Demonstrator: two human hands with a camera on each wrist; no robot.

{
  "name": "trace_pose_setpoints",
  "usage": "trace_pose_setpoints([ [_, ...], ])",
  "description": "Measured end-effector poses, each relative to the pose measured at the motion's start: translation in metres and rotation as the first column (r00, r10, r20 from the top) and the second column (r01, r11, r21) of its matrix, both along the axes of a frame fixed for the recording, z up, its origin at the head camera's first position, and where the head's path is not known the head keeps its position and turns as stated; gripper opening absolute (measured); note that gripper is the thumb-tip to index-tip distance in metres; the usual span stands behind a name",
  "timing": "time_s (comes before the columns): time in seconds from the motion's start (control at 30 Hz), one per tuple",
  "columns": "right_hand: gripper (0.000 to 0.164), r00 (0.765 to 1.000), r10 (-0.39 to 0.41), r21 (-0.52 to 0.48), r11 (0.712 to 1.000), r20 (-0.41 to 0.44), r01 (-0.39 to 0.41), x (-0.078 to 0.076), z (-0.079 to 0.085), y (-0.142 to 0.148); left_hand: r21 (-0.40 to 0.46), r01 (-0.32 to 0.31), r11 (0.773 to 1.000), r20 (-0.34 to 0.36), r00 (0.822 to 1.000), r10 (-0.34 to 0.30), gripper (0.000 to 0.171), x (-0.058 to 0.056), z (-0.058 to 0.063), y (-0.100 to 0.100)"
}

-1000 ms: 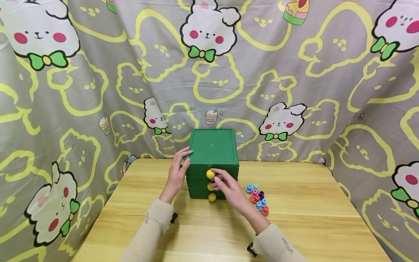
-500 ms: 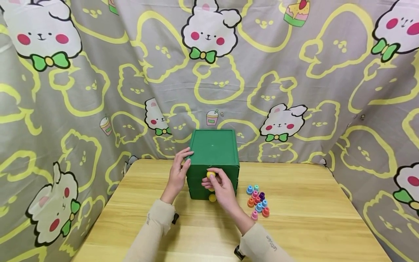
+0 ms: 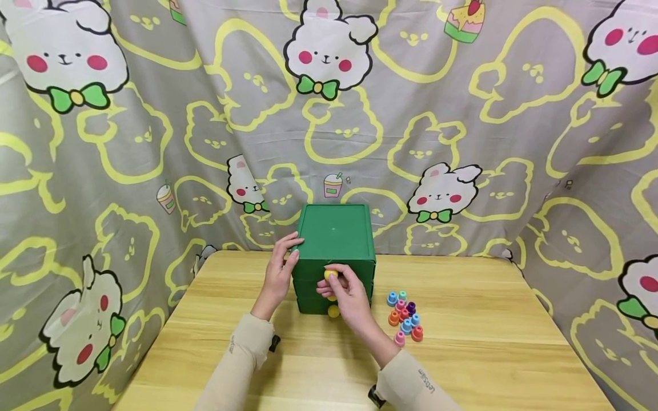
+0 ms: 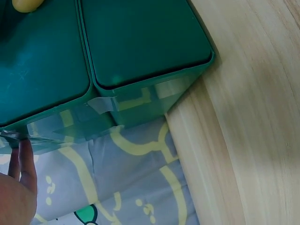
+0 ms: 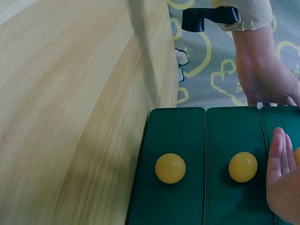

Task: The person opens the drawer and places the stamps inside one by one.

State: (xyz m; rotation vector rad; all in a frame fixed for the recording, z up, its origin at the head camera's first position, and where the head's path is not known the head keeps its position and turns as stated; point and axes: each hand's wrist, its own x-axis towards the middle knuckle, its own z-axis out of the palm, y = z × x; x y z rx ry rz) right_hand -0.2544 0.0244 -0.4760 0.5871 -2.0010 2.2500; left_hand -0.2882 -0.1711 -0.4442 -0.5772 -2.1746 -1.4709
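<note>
A green drawer cabinet (image 3: 336, 231) stands on the table with three stacked drawers, each with a round yellow knob. My right hand (image 3: 354, 297) pinches the top drawer knob (image 3: 330, 274) between thumb and fingers. All drawers look closed. The middle knob (image 5: 243, 167) and bottom knob (image 5: 170, 168) show plainly in the right wrist view, just beside that hand. My left hand (image 3: 277, 277) rests against the cabinet's left side near the upper edge, fingers extended. In the left wrist view, its fingers (image 4: 28, 164) touch the cabinet's side.
Right of the cabinet, several small colourful stamp-like pieces (image 3: 406, 325) are clustered on the wooden table (image 3: 488, 319). A patterned curtain (image 3: 339, 142) hangs close behind the cabinet and along both sides.
My right hand has moved left and closed its fingers on the top knob, uncovering a pink piece at the cluster's front. The left hand and cabinet stay put.
</note>
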Motion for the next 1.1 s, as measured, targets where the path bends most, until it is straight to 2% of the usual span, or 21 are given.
trace_pose_setpoints([
  [0.6, 0.029, 1.000, -0.001, 0.006, 1.000, 0.019, 0.001, -0.001, 0.001, 0.001, -0.012, 0.019, 1.000, 0.035, 0.999, -0.019, 0.033, -0.001, 0.003, -0.004],
  [0.9, 0.027, 0.999, 0.003, 0.003, 1.000, 0.033, -0.003, 0.001, 0.001, 0.001, -0.009, 0.083, 0.997, 0.083, 0.993, -0.082, 0.033, -0.002, 0.011, -0.010],
  [1.1, 0.029, 1.000, 0.006, -0.003, 1.000, 0.013, -0.006, 0.004, 0.000, 0.002, -0.019, 0.099, 0.995, 0.104, 0.990, -0.097, 0.033, -0.003, 0.015, -0.013],
])
